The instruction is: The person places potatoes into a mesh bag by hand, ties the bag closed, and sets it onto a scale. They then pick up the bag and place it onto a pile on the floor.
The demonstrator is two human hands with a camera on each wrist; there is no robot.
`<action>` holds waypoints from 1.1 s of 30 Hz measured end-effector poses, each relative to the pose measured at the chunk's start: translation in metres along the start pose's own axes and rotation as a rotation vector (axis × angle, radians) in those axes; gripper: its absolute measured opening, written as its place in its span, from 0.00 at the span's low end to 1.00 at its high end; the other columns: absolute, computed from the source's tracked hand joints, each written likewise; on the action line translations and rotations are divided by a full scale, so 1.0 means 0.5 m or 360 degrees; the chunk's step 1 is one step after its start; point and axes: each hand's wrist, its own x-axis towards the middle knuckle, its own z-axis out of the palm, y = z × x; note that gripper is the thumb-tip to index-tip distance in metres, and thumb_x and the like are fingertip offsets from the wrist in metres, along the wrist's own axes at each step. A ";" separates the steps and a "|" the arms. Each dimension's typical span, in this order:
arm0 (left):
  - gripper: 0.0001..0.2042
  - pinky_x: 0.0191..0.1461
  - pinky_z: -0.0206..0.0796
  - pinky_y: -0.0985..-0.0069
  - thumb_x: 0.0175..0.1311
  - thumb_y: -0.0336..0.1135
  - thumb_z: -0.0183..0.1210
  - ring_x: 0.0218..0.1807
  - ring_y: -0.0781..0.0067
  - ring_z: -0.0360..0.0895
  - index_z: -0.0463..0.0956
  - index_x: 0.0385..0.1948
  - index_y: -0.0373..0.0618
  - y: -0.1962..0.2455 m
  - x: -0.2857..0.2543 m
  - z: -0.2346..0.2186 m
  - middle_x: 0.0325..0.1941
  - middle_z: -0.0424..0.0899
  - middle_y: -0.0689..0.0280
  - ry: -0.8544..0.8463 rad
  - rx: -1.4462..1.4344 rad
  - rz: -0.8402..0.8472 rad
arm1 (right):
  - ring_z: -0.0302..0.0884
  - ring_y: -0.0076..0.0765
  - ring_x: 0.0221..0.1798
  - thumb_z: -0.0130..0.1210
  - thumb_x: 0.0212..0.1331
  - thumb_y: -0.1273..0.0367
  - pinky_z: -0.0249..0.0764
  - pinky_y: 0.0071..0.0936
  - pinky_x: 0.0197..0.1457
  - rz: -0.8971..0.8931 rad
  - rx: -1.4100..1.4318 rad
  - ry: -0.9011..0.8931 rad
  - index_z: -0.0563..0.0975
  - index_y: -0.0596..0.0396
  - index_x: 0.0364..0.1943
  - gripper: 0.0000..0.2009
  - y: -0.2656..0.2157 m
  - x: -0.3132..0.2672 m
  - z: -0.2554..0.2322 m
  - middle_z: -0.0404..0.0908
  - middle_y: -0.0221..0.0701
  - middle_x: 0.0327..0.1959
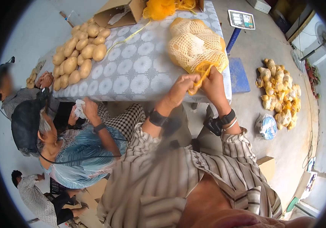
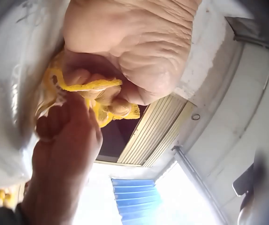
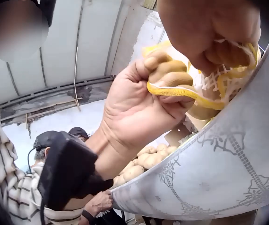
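On the table's near right corner lies a yellow mesh bag (image 1: 178, 57) filled with potatoes in white foam netting. Its gathered yellow neck (image 1: 202, 70) is between my two hands. My left hand (image 1: 181, 90) grips one side of the mesh, fingers curled; in the right wrist view a yellow strand (image 3: 172, 90) runs across the left fingers. The other side is held by my right hand (image 1: 214, 85), close beside the left. In the left wrist view, the yellow mesh (image 2: 94, 86) stretches between both hands. My right fingertips are partly hidden in the right wrist view.
Loose potatoes (image 1: 73, 53) are piled on the patterned tablecloth (image 1: 128, 70) at left, near a cardboard box (image 1: 127, 13) and orange netting (image 1: 159, 9). A seated person (image 1: 83, 152) works at my left. Scale (image 1: 241, 19) and several filled net bags (image 1: 279, 91) stand right.
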 end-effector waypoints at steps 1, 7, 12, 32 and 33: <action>0.10 0.33 0.58 0.86 0.60 0.33 0.48 0.28 0.87 0.64 0.76 0.35 0.40 -0.008 -0.006 -0.001 0.27 0.71 0.77 -0.0092 -0.0116 -0.0083 | 0.77 0.36 0.31 0.57 0.51 0.74 0.72 0.29 0.36 -0.0144 -0.0109 0.0001 0.75 0.64 0.37 0.10 0.005 0.005 0.002 0.79 0.40 0.28; 0.08 0.31 0.54 0.86 0.60 0.32 0.47 0.27 0.86 0.63 0.74 0.33 0.40 -0.010 -0.032 0.018 0.27 0.70 0.75 -0.0307 -0.0238 -0.0140 | 0.82 0.45 0.35 0.58 0.50 0.74 0.75 0.34 0.38 -0.0485 -0.0131 0.0019 0.76 0.62 0.41 0.13 0.012 0.034 -0.003 0.82 0.45 0.32; 0.05 0.31 0.55 0.84 0.58 0.30 0.47 0.27 0.85 0.63 0.70 0.28 0.41 -0.047 -0.031 0.038 0.25 0.68 0.74 -0.0128 -0.0352 -0.0110 | 0.81 0.35 0.37 0.58 0.53 0.73 0.75 0.30 0.40 -0.0393 0.0088 0.0145 0.76 0.59 0.43 0.13 -0.001 0.025 -0.004 0.83 0.40 0.35; 0.03 0.27 0.57 0.82 0.54 0.24 0.52 0.25 0.88 0.63 0.74 0.28 0.36 -0.050 -0.066 -0.074 0.20 0.69 0.73 0.0897 0.0628 0.0385 | 0.71 0.19 0.36 0.52 0.62 0.71 0.68 0.19 0.42 0.0033 0.0152 0.0172 0.77 0.58 0.40 0.07 0.017 -0.020 -0.022 0.78 0.26 0.31; 0.03 0.27 0.57 0.82 0.53 0.24 0.52 0.24 0.87 0.63 0.73 0.27 0.36 -0.049 -0.067 -0.077 0.20 0.69 0.73 0.0911 0.0701 0.0394 | 0.71 0.20 0.35 0.52 0.62 0.71 0.68 0.20 0.42 0.0013 0.0103 0.0160 0.77 0.58 0.41 0.07 0.013 -0.020 -0.025 0.78 0.27 0.30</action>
